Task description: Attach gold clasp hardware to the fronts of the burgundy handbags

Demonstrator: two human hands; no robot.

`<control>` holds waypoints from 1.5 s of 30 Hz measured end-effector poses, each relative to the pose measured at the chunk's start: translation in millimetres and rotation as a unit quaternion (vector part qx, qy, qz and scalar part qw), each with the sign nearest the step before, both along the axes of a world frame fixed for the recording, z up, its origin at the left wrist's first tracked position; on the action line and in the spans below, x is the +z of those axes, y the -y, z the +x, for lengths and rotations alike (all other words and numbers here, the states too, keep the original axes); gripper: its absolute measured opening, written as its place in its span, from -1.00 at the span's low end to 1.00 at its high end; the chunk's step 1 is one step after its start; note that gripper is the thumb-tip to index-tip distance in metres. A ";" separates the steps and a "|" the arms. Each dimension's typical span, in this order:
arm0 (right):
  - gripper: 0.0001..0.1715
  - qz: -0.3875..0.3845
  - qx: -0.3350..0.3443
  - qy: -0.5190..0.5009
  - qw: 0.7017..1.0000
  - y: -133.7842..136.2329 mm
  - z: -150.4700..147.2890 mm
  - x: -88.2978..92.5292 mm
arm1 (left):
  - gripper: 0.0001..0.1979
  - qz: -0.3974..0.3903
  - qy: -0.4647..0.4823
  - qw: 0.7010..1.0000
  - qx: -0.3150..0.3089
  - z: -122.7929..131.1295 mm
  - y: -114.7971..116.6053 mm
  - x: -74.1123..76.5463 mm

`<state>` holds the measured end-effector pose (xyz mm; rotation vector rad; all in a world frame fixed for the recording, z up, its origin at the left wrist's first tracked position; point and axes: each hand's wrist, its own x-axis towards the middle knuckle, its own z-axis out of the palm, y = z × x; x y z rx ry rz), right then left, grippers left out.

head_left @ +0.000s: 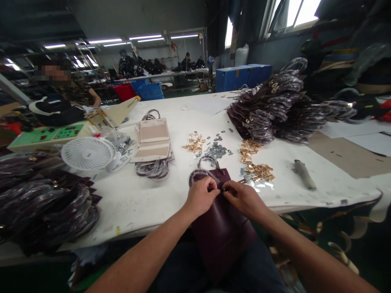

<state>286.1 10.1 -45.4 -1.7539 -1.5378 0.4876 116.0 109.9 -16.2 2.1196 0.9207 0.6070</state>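
A dark burgundy handbag [214, 232] leans from my lap up against the table's front edge. Its two handles [208, 161] are wrapped in clear plastic and lie over the tabletop. My left hand [202, 196] is closed, with thumb and fingers pinching the bag near its upper edge. Just beside it, my right hand [241, 197] pinches a small gold-coloured metal fitting [225, 189] against the bag. The fingertips of both hands almost meet, and they hide part of the fitting. Beyond the bag lie grey metal plates [217, 150] and gold fittings [259, 172].
A heap of plastic-wrapped bag parts [269, 106] stands back right, another [49, 203] at left. A white fan [88, 154], stacked beige-lined panels [154, 138] and a green-panelled machine [58, 132] are left. A grey-handled tool [304, 175] lies right. A person [73, 89] sits across, left.
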 end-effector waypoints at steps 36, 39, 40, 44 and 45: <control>-0.69 -0.014 -0.006 -0.031 0.999 -30.1 32.9 12.6 | -0.84 0.101 -0.013 0.993 -0.053 -1.0 -17.4 13.8; -0.70 0.061 -0.061 -0.058 0.995 -36.3 23.1 0.1 | -0.88 0.149 -0.055 0.986 -0.040 7.4 -34.1 14.9; -0.69 0.089 -0.086 -0.056 0.991 -38.5 20.7 -2.9 | -0.89 0.168 -0.071 0.983 -0.030 11.1 -40.6 13.4; -0.64 0.175 -0.149 -0.031 0.973 -39.8 33.8 -8.8 | -0.96 0.237 -0.136 0.962 0.003 20.2 -62.0 -1.9; -0.65 0.176 -0.163 -0.024 0.970 -36.5 44.7 -10.3 | -0.92 0.258 -0.136 0.956 -0.001 18.7 -64.1 -7.1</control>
